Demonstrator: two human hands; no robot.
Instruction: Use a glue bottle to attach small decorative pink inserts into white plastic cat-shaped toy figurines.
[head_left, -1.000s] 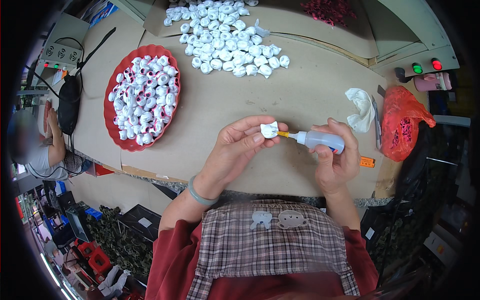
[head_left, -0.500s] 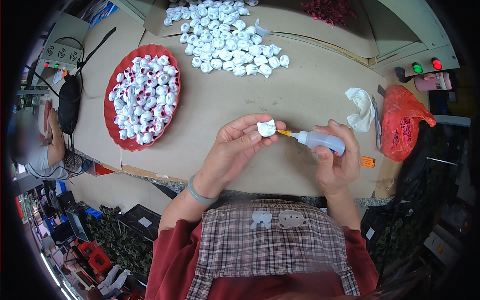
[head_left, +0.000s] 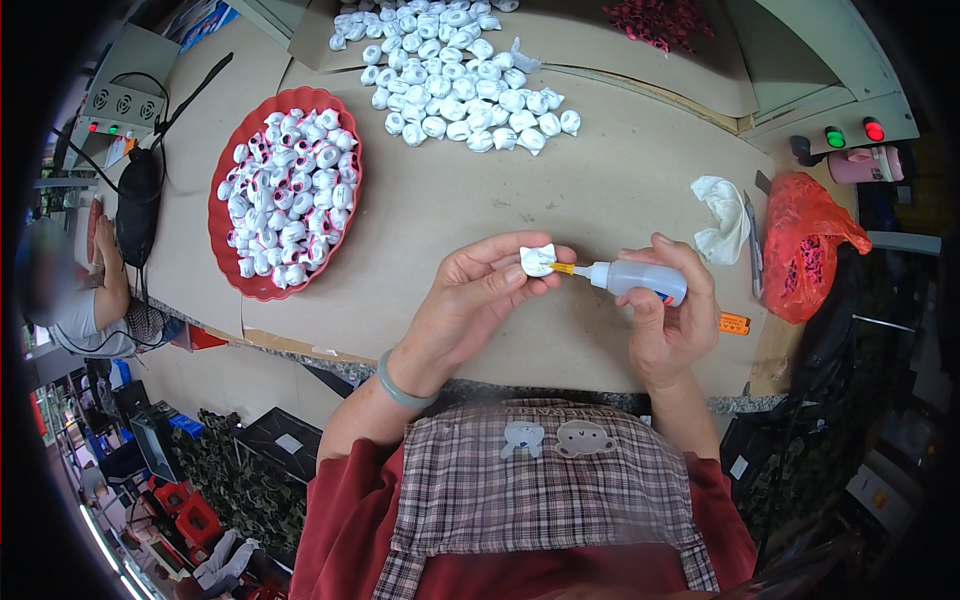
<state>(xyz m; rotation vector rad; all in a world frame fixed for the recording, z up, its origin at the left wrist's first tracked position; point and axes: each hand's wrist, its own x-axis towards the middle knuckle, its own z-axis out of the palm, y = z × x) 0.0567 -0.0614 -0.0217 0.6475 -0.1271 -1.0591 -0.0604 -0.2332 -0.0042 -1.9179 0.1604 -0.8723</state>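
Between the thumb and fingers of my left hand [head_left: 488,281] is a small white cat-head-shaped piece [head_left: 537,261], its face turned up. My right hand [head_left: 672,310] grips a translucent squeeze bottle [head_left: 647,281] lying nearly level, its yellow nozzle tip [head_left: 564,268] pointing left and meeting the right side of the white piece. Whether any liquid comes out is too small to tell. To the left stands a red scalloped tray [head_left: 222,262] heaped with similar white pieces [head_left: 292,200], many with pink-and-dark parts on them. Plain white pieces [head_left: 455,95] lie in a spread pile at the far side.
On the right are a crumpled white cloth [head_left: 722,220], a red plastic bag [head_left: 800,215] with small pink parts, and an orange object [head_left: 735,323]. More pink parts [head_left: 660,22] lie on the far shelf. A pink cup [head_left: 866,164] sits far right. Another person [head_left: 95,300] works at the left.
The white piece has shifted slightly right and turned a little in my left fingers. The bottle has moved slightly left, bringing its nozzle tip over the piece's edge.
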